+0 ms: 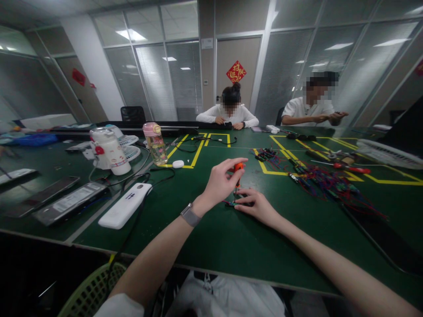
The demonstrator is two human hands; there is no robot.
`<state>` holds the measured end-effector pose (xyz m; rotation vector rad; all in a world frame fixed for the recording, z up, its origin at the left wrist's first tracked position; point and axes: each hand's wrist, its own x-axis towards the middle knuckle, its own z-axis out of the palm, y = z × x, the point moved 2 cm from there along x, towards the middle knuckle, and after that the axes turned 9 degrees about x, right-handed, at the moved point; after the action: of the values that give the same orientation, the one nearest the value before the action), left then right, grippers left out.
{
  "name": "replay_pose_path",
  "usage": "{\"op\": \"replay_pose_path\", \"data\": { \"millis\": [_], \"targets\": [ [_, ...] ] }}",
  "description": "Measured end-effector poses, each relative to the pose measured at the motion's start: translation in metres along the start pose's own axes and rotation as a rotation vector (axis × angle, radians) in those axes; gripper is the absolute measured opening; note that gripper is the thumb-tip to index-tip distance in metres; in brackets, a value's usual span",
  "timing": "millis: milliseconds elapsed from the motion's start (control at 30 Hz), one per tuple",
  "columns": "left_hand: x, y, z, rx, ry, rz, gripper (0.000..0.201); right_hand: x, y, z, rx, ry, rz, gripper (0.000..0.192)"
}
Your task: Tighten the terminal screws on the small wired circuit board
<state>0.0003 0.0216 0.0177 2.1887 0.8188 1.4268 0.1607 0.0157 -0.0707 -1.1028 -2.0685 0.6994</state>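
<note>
A small orange-handled screwdriver (238, 172) stands upright on a small dark circuit part (235, 203) lying mid-tabletop. The left hand (222, 181) pinches the screwdriver's handle with fingertips closed around it. The right hand (257, 206) lies flat, fingers together, pressing the part against the green tabletop (211, 237).

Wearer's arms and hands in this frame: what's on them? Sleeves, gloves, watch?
Both hands bare, no gloves. The left hand has a watch at the wrist, with a grey band. A white sleeve shows near the left shoulder. The right hand and forearm are bare, nothing worn.

Orange screwdriver (238, 172) upright; small board (235, 203) flat.
</note>
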Motion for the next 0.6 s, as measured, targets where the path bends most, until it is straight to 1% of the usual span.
{"op": "replay_pose_path", "data": {
  "millis": [67,100,133,233,300,367,467,533,600],
  "targets": [
    [-0.0010,0.0009,-0.0009,0.057,0.042,0.004,0.025,-0.0001,-0.0006,-0.0002,0.000,0.001,-0.005,0.015],
    [-0.0014,0.0018,-0.0015,0.068,0.045,0.013,0.024,0.0000,-0.0008,-0.0004,-0.001,0.003,-0.006,0.015],
    [-0.0016,0.0029,-0.0020,0.065,0.031,0.026,0.025,0.0001,-0.0009,-0.0005,-0.002,0.004,-0.008,0.015],
    [-0.0017,0.0057,-0.0023,0.032,-0.078,0.081,0.033,0.0005,-0.0010,-0.0005,-0.014,0.006,-0.015,0.014],
    [-0.0015,0.0061,-0.0018,0.054,-0.106,0.108,0.039,0.0008,-0.0006,-0.0003,-0.022,0.006,-0.020,0.014],
    [-0.0017,0.0052,-0.0011,0.143,-0.062,0.114,0.039,0.0010,0.0000,0.0001,-0.028,0.004,-0.020,0.015],
    [-0.0032,0.0045,-0.0004,0.272,0.028,0.109,0.032,0.0012,0.0007,0.0003,-0.032,0.005,-0.020,0.016],
    [-0.0046,0.0056,-0.0004,0.310,0.028,0.121,0.031,0.0011,0.0008,0.0003,-0.028,0.003,-0.017,0.015],
    [-0.0053,0.0067,-0.0012,0.320,-0.008,0.134,0.035,0.0009,0.0007,0.0003,-0.019,0.000,-0.014,0.016]
  ]
}}
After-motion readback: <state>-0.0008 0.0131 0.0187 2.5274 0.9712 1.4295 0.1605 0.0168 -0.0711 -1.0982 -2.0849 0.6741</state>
